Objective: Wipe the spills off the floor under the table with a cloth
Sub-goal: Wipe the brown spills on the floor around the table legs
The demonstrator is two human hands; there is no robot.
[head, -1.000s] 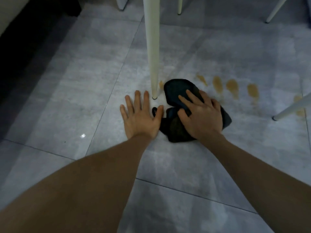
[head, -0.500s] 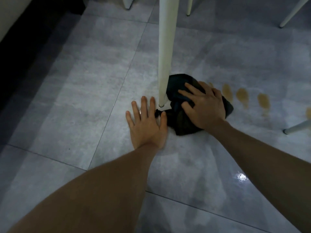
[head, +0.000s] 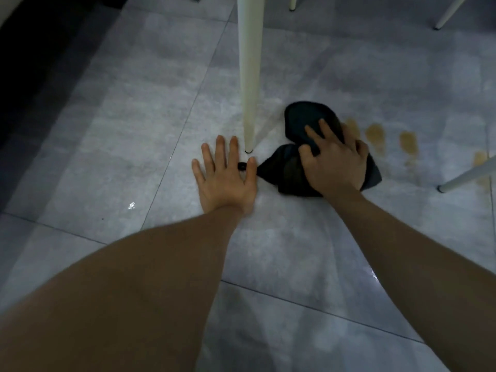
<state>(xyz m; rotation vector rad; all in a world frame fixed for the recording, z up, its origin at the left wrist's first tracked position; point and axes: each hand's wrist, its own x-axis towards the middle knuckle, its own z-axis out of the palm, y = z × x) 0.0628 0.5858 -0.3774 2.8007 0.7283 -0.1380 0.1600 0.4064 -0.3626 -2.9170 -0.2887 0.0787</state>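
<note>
A dark crumpled cloth [head: 303,116] lies on the grey tiled floor [head: 134,130], just right of a white table leg [head: 249,76]. My right hand [head: 335,162] presses down on the cloth with fingers curled into it. My left hand [head: 225,175] lies flat on the floor with fingers spread, just left of the table leg's foot and holding nothing. Brown spill spots sit to the right of the cloth: one at the cloth's edge [head: 353,127], one further right [head: 375,134], another beyond it [head: 409,142]. A fainter stain [head: 480,159] lies near the right edge.
A slanted white leg [head: 467,175] comes in from the right edge near the stains. More white legs [head: 451,12] stand at the back. A dark furniture base [head: 32,76] runs along the left. Wet sheen covers the tiles near my arms.
My right hand has slid the cloth to the right, away from the table leg and toward the brown spots. My left hand stays flat on the floor.
</note>
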